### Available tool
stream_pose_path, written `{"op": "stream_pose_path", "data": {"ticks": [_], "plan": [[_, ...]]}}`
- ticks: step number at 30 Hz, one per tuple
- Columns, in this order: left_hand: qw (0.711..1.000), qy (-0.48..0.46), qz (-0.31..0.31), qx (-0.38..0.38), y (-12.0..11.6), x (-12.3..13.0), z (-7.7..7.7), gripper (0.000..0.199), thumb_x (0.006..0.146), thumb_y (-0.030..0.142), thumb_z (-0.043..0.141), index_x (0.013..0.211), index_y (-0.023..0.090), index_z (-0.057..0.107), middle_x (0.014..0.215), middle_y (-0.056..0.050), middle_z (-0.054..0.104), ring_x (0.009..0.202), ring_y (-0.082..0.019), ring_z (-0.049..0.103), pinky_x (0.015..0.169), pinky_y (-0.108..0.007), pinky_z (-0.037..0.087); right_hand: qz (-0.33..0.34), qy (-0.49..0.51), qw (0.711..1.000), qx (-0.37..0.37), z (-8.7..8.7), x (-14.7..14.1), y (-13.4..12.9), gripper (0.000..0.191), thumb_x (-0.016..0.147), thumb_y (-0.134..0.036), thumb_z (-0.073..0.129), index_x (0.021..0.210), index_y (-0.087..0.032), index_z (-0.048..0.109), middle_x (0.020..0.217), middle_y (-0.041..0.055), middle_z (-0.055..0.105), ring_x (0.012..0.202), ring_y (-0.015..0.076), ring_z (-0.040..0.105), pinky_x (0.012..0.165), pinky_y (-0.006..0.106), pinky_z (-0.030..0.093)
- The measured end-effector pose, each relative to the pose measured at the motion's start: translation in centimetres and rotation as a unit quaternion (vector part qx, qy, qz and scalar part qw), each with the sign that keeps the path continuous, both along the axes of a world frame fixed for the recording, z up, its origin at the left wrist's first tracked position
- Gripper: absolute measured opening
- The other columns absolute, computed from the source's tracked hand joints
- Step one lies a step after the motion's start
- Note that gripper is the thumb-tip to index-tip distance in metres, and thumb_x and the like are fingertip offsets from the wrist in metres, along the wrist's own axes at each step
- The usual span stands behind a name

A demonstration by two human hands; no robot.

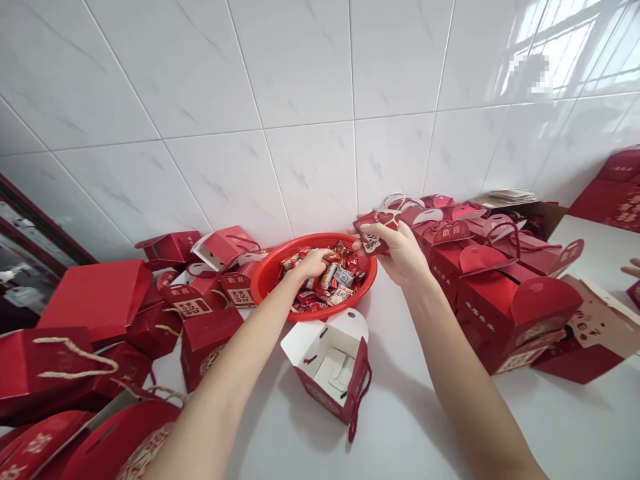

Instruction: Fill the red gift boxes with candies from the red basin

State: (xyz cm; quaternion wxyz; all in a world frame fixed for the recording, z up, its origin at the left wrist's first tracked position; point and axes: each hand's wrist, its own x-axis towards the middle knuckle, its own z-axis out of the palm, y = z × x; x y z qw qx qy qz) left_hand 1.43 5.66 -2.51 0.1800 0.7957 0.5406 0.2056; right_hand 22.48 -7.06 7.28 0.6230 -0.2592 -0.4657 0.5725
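Note:
My left hand [316, 263] reaches into a red plastic basket [262, 275], its fingers curled down among wrapped candies [327, 277]. What lies between those fingertips is hidden. Above the basket's right rim, my right hand [400, 250] grips a red packet [373, 233] printed with a heart and a pale label with dark characters. In front of the basket stands an open gift box [325, 393], dark red outside and white inside, with a red cord handle hanging at its right side. No candy shows inside it.
Red gift boxes [95, 293] crowd the left side, several with rope handles. More closed boxes [500, 287] line the right. An open carton [555, 217] stands behind them. A tiled wall [310, 167] borders the white table [400, 413]. Another person's hand [634, 268] shows at the right edge.

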Motion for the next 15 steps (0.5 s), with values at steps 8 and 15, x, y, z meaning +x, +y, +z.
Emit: {"op": "stream_pose_path", "data": {"ticks": [8,15], "plan": [[1.0,0.0,0.0,-0.01,-0.22,-0.07,0.15,0.067,0.06,-0.007,0.049,0.121,0.012,0.068,0.108,-0.009,0.078,0.096,-0.021,0.074,0.078,-0.026,0.061,0.005,-0.002,1.0,0.01,-0.1,-0.02,0.01,0.026,0.066,-0.023,0.074,0.089,-0.016,0.064,0.075,0.0021,0.069,0.056,0.0132,0.064,0.054,0.026,0.052],[1.0,0.017,0.001,0.006,-0.53,0.17,0.43,0.065,0.061,-0.01,0.046,0.116,0.012,0.071,0.109,-0.009,0.078,0.098,-0.02,0.074,0.086,-0.028,0.059,0.007,-0.012,1.0,0.014,-0.22,0.04,0.04,0.027,0.067,-0.024,0.077,0.09,-0.017,0.064,0.075,0.0016,0.069,0.057,0.0132,0.064,0.056,0.026,0.053]]}}
